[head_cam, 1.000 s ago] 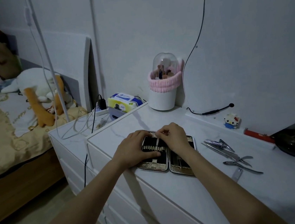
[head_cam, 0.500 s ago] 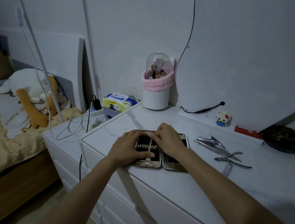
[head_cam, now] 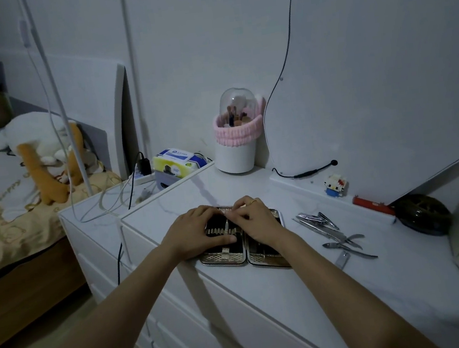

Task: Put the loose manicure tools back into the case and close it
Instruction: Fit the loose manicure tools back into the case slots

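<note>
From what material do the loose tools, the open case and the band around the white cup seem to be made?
Loose tools: apparently polished metal, silvery with bright glints. Open case: its rim looks like shiny, patterned metal, possibly plated; the lining is dark, material unclear. Pink band on the white cup: soft, fluffy ribbed fabric, probably plush.

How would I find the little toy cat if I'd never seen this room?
Start at the white dresser and look along its back edge, where the big mirror leans on the wall. The toy cat stands at the mirror's foot, left of the red tube. It is the only blocky figure: white head, red bow, blue body.
</note>
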